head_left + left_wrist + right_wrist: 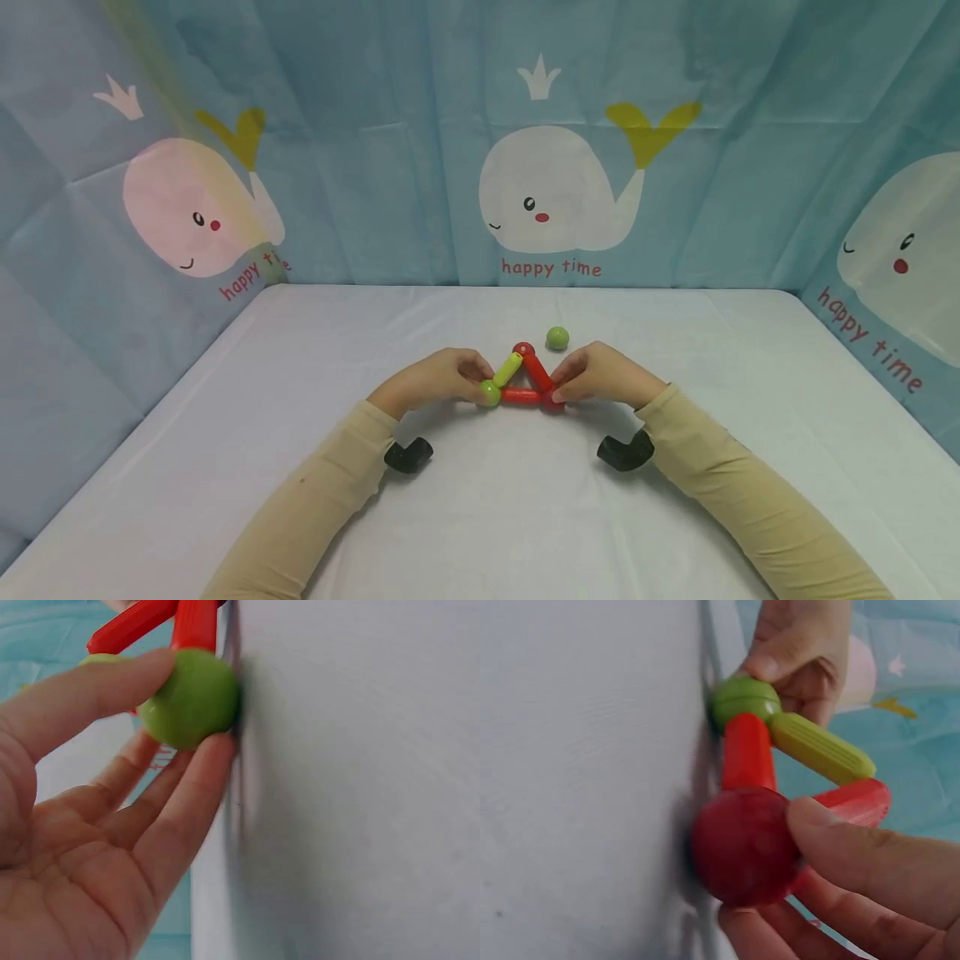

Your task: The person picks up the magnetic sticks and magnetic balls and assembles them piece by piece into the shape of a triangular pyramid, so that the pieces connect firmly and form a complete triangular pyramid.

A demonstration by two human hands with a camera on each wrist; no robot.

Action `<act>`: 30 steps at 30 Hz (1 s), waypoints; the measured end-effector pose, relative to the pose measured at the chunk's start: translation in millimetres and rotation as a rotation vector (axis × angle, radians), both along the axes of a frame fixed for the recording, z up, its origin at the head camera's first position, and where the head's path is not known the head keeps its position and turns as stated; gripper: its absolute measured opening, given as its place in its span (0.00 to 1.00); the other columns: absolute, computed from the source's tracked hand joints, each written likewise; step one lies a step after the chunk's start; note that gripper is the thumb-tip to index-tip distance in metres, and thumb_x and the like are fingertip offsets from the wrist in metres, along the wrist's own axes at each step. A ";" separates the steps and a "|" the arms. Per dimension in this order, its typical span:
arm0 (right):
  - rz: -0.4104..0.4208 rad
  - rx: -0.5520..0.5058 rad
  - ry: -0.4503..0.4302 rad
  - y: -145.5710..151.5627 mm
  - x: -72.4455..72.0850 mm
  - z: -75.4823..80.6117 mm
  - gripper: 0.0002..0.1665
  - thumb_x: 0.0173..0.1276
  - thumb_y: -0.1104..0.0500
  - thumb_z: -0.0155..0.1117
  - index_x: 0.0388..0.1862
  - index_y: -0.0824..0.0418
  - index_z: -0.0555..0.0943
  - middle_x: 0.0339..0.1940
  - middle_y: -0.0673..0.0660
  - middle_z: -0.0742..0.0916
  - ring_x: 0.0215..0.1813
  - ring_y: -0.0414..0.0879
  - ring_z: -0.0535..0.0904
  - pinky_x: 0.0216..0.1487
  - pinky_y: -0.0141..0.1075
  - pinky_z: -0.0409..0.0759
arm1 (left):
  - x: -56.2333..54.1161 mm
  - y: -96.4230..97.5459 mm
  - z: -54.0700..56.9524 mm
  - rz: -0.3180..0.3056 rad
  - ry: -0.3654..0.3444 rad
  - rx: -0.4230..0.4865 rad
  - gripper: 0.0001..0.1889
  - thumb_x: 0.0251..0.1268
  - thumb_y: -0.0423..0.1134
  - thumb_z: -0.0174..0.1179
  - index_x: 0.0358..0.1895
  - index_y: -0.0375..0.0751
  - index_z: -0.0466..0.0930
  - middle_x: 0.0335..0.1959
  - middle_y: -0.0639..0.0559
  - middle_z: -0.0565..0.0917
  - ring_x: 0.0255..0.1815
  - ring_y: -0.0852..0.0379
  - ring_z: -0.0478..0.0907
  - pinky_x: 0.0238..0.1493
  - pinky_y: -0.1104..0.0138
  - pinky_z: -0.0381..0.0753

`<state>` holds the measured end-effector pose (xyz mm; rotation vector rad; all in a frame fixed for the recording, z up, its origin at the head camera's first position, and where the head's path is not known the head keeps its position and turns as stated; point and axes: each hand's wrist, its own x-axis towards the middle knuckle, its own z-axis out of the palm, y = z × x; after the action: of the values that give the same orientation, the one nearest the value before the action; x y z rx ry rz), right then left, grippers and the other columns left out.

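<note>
A triangle of toy rods and balls lies on the white table. Its near side is a red rod [521, 396] that joins a green ball [491, 392] to a red ball [744, 846]. A yellow-green rod [507, 369] and a second red rod [537, 372] slant up to another red ball [523, 349] at the far corner. My left hand [446, 377] pinches the green ball between thumb and fingers. With thumb and fingertips, my right hand [602, 376] grips the near red ball at the opposite corner, partly covering it in the head view.
A loose green ball [557, 337] sits behind the triangle, close to the right hand. Black curved pieces [408, 455] show beside both sleeves at the wrists. A blue curtain [375, 167] with whale prints hangs behind the table's far edge.
</note>
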<state>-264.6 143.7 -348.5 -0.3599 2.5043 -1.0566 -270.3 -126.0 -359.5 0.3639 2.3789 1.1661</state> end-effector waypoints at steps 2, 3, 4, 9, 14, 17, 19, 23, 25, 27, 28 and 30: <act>-0.015 -0.010 0.020 -0.7 -1.3 -1.1 0.16 0.61 0.58 0.73 0.47 0.62 0.87 0.39 0.54 0.91 0.37 0.42 0.82 0.44 0.35 0.83 | -2.1 -1.8 -3.0 0.030 -0.005 0.031 0.17 0.56 0.39 0.71 0.49 0.44 0.81 0.48 0.51 0.83 0.53 0.54 0.76 0.58 0.60 0.75; -0.019 -0.014 0.025 -0.5 -1.9 -1.3 0.17 0.61 0.57 0.73 0.47 0.62 0.87 0.40 0.54 0.91 0.37 0.42 0.82 0.44 0.35 0.82 | -3.0 -2.4 -4.2 0.043 -0.008 0.045 0.17 0.56 0.39 0.72 0.49 0.45 0.81 0.49 0.51 0.83 0.54 0.54 0.76 0.59 0.60 0.75; -0.028 -0.015 0.031 0.1 -2.6 -1.2 0.17 0.61 0.56 0.73 0.48 0.62 0.87 0.40 0.54 0.91 0.37 0.42 0.82 0.43 0.35 0.82 | -3.7 -2.9 -5.3 0.051 -0.010 0.055 0.17 0.56 0.39 0.72 0.50 0.45 0.81 0.49 0.51 0.83 0.55 0.54 0.76 0.60 0.59 0.75; -0.142 -0.060 0.110 11.5 -7.5 4.5 0.23 0.63 0.52 0.72 0.54 0.62 0.84 0.50 0.59 0.89 0.47 0.49 0.84 0.53 0.43 0.82 | -5.0 -2.1 -6.8 0.047 -0.001 0.064 0.18 0.56 0.39 0.72 0.50 0.45 0.81 0.50 0.52 0.84 0.56 0.54 0.77 0.60 0.59 0.75; -0.272 -0.181 0.155 23.5 -21.1 6.0 0.30 0.66 0.52 0.69 0.64 0.65 0.77 0.62 0.65 0.83 0.58 0.53 0.83 0.65 0.49 0.76 | -3.9 -1.8 -5.9 0.049 -0.004 0.064 0.17 0.55 0.38 0.72 0.49 0.45 0.81 0.49 0.52 0.84 0.54 0.54 0.76 0.59 0.61 0.75; -0.284 -0.248 0.089 24.4 -32.3 1.9 0.34 0.67 0.55 0.69 0.67 0.69 0.73 0.66 0.67 0.79 0.56 0.47 0.85 0.64 0.44 0.78 | -3.5 -2.7 -5.7 0.052 -0.003 0.059 0.17 0.55 0.38 0.72 0.49 0.45 0.81 0.49 0.52 0.84 0.54 0.55 0.77 0.58 0.61 0.75; -0.294 -0.280 0.036 23.7 -39.0 -1.3 0.34 0.67 0.57 0.69 0.68 0.70 0.72 0.68 0.68 0.77 0.53 0.43 0.86 0.62 0.40 0.80 | -3.7 -3.2 -6.2 0.042 0.003 0.058 0.17 0.55 0.37 0.72 0.49 0.44 0.81 0.49 0.51 0.84 0.53 0.55 0.77 0.58 0.61 0.76; -0.317 -0.302 -0.029 21.5 -48.0 -3.8 0.35 0.67 0.57 0.68 0.69 0.70 0.71 0.70 0.67 0.76 0.53 0.41 0.85 0.61 0.37 0.80 | -3.7 -2.8 -6.6 0.035 0.006 0.056 0.17 0.55 0.38 0.72 0.49 0.44 0.81 0.48 0.51 0.84 0.53 0.55 0.77 0.59 0.60 0.75; -0.331 -0.292 -0.041 20.3 -51.8 -3.7 0.34 0.67 0.57 0.69 0.69 0.69 0.72 0.70 0.66 0.76 0.56 0.45 0.84 0.62 0.37 0.79 | -3.4 -2.5 -6.3 0.042 0.003 0.054 0.17 0.55 0.39 0.72 0.48 0.45 0.81 0.48 0.52 0.84 0.53 0.55 0.76 0.60 0.59 0.74; -0.327 -0.281 -0.047 18.0 -54.7 -2.7 0.34 0.67 0.56 0.69 0.68 0.69 0.72 0.69 0.66 0.77 0.61 0.49 0.82 0.64 0.39 0.78 | -3.0 -2.3 -5.7 0.046 0.001 0.050 0.17 0.55 0.39 0.72 0.48 0.45 0.81 0.48 0.53 0.84 0.53 0.55 0.76 0.60 0.58 0.74; -0.322 -0.263 -0.047 16.7 -56.1 -2.2 0.34 0.67 0.55 0.69 0.68 0.68 0.73 0.69 0.66 0.77 0.62 0.50 0.81 0.65 0.39 0.77 | -2.7 -2.2 -5.4 0.047 0.001 0.048 0.17 0.55 0.39 0.72 0.48 0.46 0.81 0.48 0.53 0.84 0.54 0.55 0.76 0.61 0.58 0.73; -0.310 -0.239 -0.051 13.5 -59.0 -1.2 0.33 0.67 0.55 0.69 0.67 0.68 0.74 0.68 0.66 0.78 0.65 0.53 0.79 0.66 0.41 0.76 | -2.4 -2.7 -5.1 0.048 0.000 0.049 0.17 0.55 0.39 0.72 0.48 0.45 0.81 0.48 0.53 0.84 0.54 0.55 0.76 0.60 0.58 0.73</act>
<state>-323.6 157.2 -349.7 -0.0062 2.4435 -1.4714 -272.7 -128.8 -364.6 0.3242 2.3747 1.2478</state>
